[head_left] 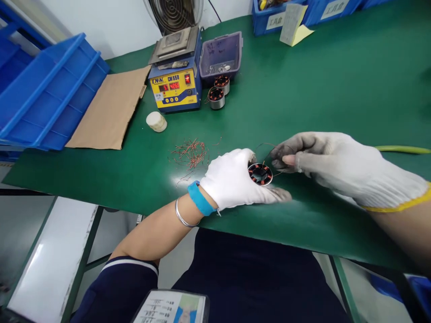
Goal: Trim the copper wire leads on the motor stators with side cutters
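A round motor stator (260, 174) with copper windings and a black core sits in my left hand (237, 180), whose gloved fingers wrap around its metal side. Thin wires rise from the stator's upper right edge. My right hand (311, 157), in a white glove with darkened fingers and a bare thumb tip, is closed in a pinch beside the stator, on the thin wires. Left of my hands lies a loose pile of copper wire clippings (191, 154) on the green table (323, 85).
A yellow-and-blue solder pot unit (175, 87) stands at the back. Two more stators (216, 98) stand by a grey-purple bin (220, 50). A white round tub (156, 121), cardboard (109, 110) and a blue crate (54, 92) are left; labelled blue boxes (276, 20) line the back.
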`<state>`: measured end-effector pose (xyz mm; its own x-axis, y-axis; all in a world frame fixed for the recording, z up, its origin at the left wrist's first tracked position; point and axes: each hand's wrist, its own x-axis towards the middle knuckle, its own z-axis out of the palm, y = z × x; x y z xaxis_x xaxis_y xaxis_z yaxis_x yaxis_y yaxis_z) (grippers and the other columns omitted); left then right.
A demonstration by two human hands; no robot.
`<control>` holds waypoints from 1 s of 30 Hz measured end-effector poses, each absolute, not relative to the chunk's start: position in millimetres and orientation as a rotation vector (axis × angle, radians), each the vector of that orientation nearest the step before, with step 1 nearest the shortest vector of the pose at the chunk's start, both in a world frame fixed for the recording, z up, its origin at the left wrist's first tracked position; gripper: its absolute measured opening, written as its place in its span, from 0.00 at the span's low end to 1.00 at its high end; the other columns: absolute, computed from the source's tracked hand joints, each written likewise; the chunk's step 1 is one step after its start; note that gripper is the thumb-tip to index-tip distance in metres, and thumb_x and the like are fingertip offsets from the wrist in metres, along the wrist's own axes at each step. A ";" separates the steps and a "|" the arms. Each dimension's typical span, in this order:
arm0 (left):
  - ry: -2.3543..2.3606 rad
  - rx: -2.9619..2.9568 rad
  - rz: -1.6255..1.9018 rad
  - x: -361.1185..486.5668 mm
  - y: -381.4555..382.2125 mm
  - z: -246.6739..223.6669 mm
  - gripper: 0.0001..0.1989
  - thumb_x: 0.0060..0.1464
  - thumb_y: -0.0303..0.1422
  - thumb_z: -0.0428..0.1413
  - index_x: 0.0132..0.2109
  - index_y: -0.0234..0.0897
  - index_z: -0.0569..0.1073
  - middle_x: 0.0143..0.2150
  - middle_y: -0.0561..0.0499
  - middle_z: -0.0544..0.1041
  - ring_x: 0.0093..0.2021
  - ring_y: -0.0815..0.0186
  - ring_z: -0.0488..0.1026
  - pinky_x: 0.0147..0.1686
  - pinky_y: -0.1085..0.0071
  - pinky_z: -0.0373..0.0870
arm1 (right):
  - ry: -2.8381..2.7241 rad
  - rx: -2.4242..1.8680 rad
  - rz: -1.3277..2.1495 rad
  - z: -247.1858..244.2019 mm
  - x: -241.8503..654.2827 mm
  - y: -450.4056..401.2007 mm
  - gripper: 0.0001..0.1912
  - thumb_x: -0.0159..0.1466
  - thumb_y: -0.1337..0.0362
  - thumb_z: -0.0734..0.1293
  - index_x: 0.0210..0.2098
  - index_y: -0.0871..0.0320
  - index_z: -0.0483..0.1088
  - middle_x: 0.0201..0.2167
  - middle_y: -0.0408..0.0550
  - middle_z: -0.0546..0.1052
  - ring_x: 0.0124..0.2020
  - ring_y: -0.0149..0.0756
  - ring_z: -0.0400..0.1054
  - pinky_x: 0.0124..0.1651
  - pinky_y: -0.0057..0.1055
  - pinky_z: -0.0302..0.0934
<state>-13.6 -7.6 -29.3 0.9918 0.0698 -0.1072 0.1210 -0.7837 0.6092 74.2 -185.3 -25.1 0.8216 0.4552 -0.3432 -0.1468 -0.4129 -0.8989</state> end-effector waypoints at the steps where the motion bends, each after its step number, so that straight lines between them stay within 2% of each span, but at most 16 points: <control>1: 0.100 2.521 -0.124 -13.2 -6.9 -27.1 0.25 0.42 0.55 0.65 0.37 0.41 0.72 0.37 0.50 0.78 0.36 0.57 0.77 0.35 0.61 0.75 | -0.181 -1.802 0.710 -24.3 74.6 -184.6 0.12 0.49 0.62 0.71 0.31 0.57 0.68 0.28 0.46 0.77 0.27 0.30 0.70 0.31 0.28 0.65; 3: 0.014 2.565 -0.140 -11.0 -4.4 -24.6 0.21 0.46 0.51 0.64 0.37 0.40 0.73 0.38 0.50 0.79 0.39 0.56 0.77 0.39 0.61 0.75 | -0.177 -1.755 0.818 -24.5 77.7 -185.7 0.13 0.47 0.61 0.71 0.30 0.56 0.66 0.22 0.42 0.73 0.21 0.27 0.63 0.24 0.26 0.59; 5: -0.087 2.562 -0.177 -8.4 -0.9 -23.7 0.19 0.46 0.48 0.64 0.40 0.40 0.75 0.42 0.49 0.80 0.41 0.56 0.77 0.42 0.62 0.75 | -0.312 -1.856 0.987 -26.3 83.2 -189.6 0.15 0.48 0.56 0.73 0.29 0.55 0.67 0.17 0.39 0.69 0.17 0.26 0.57 0.19 0.26 0.51; 8: -0.201 2.533 -0.197 -6.3 3.7 -24.1 0.20 0.48 0.46 0.63 0.44 0.41 0.78 0.44 0.50 0.81 0.43 0.57 0.78 0.43 0.63 0.75 | -0.549 -2.028 1.173 -28.3 90.9 -195.1 0.18 0.51 0.47 0.71 0.27 0.55 0.69 0.15 0.40 0.67 0.16 0.27 0.54 0.19 0.28 0.47; 10: -0.258 2.523 -0.204 -5.9 5.0 -24.8 0.20 0.48 0.46 0.63 0.46 0.41 0.78 0.45 0.51 0.81 0.43 0.57 0.78 0.42 0.64 0.75 | -0.648 -2.202 1.096 -27.3 92.7 -194.4 0.16 0.52 0.46 0.68 0.26 0.54 0.70 0.16 0.40 0.68 0.17 0.29 0.56 0.20 0.29 0.49; 12: -0.287 2.527 -0.209 -5.5 5.4 -25.4 0.20 0.48 0.46 0.63 0.46 0.41 0.79 0.45 0.51 0.82 0.44 0.57 0.78 0.41 0.64 0.75 | -0.721 -2.440 0.868 -24.7 91.1 -189.1 0.14 0.54 0.49 0.66 0.28 0.53 0.72 0.19 0.42 0.72 0.20 0.31 0.60 0.23 0.30 0.51; 16: -0.363 2.540 -0.180 -3.4 6.4 -27.1 0.18 0.48 0.44 0.63 0.45 0.40 0.79 0.43 0.51 0.82 0.43 0.57 0.79 0.41 0.64 0.75 | -0.738 -2.743 0.479 -21.4 86.4 -173.9 0.13 0.58 0.51 0.64 0.33 0.51 0.75 0.30 0.45 0.79 0.28 0.40 0.69 0.27 0.32 0.49; 19: -0.397 2.533 -0.165 -1.2 7.7 -29.1 0.19 0.48 0.44 0.63 0.46 0.40 0.79 0.43 0.51 0.82 0.43 0.56 0.79 0.42 0.63 0.74 | -0.774 -2.760 0.593 -24.4 87.5 -172.7 0.13 0.58 0.52 0.63 0.33 0.52 0.75 0.32 0.44 0.80 0.29 0.40 0.70 0.28 0.33 0.52; 23: -0.400 2.544 -0.170 0.2 7.6 -31.2 0.22 0.47 0.45 0.64 0.48 0.40 0.79 0.45 0.50 0.83 0.45 0.54 0.80 0.43 0.62 0.75 | -0.821 -2.562 0.963 -26.9 88.1 -190.4 0.15 0.59 0.50 0.61 0.30 0.53 0.71 0.22 0.41 0.74 0.23 0.34 0.65 0.27 0.32 0.55; 25: -0.404 2.548 -0.179 0.3 7.5 -31.3 0.22 0.46 0.46 0.64 0.47 0.41 0.79 0.45 0.50 0.83 0.45 0.53 0.80 0.43 0.61 0.76 | -0.858 -2.484 1.000 -23.3 85.5 -201.5 0.17 0.60 0.48 0.60 0.31 0.53 0.70 0.22 0.42 0.74 0.22 0.34 0.65 0.27 0.33 0.57; 27: -0.393 2.541 -0.190 0.5 8.3 -31.0 0.23 0.46 0.46 0.64 0.48 0.41 0.79 0.46 0.49 0.83 0.46 0.53 0.80 0.45 0.61 0.76 | -0.822 -2.580 0.811 -17.3 81.1 -210.3 0.18 0.57 0.46 0.61 0.34 0.52 0.73 0.27 0.44 0.78 0.25 0.38 0.69 0.28 0.34 0.59; 30: -0.349 2.531 -0.194 1.4 10.8 -30.7 0.23 0.46 0.44 0.64 0.49 0.41 0.79 0.49 0.49 0.82 0.49 0.54 0.79 0.48 0.63 0.77 | -0.865 -2.643 0.320 -10.8 71.9 -215.8 0.20 0.53 0.44 0.63 0.36 0.49 0.75 0.38 0.45 0.81 0.35 0.44 0.74 0.31 0.38 0.64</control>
<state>1.4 10.8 -30.7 0.9553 -0.2889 -0.0631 -0.2059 -0.8030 0.5593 71.9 -215.8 -10.8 0.7893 0.6048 -0.1059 0.5281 -0.7566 -0.3854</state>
